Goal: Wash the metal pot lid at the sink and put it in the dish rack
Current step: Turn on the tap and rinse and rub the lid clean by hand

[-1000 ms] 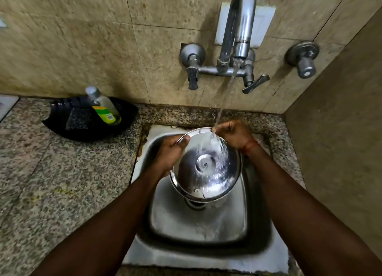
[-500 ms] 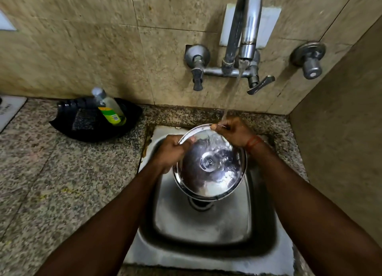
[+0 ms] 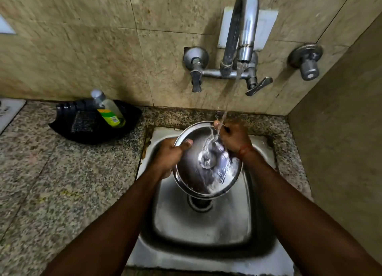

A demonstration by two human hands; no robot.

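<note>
Metal pot lid (image 3: 198, 172) is held over the steel sink (image 3: 202, 228), just above the drain (image 3: 199, 203), with its shiny face turned up toward the camera and its far edge tilted a little higher. The left hand (image 3: 168, 158) grips the rim at about 9 o'clock, thumb pressed on the top face and the other fingers curled underneath. The right hand (image 3: 233, 139) holds the rim at about 1 o'clock, fingers curled tight around the edge (a red thread (image 3: 245, 150) sits on that wrist). A thin water stream (image 3: 233, 89) falls from the curved faucet spout (image 3: 246, 27) at 12 o'clock, runs past the right fingertips and splashes around the round fitting at the lid's centre, sheeting off toward 4 o'clock.

On the speckled granite surface (image 3: 62, 182), at 10 o'clock from the sink, a black tray (image 3: 86, 131) holds a clear soap bottle (image 3: 109, 110) with a green and yellow label, leaning against the tiled wall. A separate round wall valve (image 3: 308, 63) sits at 2 o'clock.
</note>
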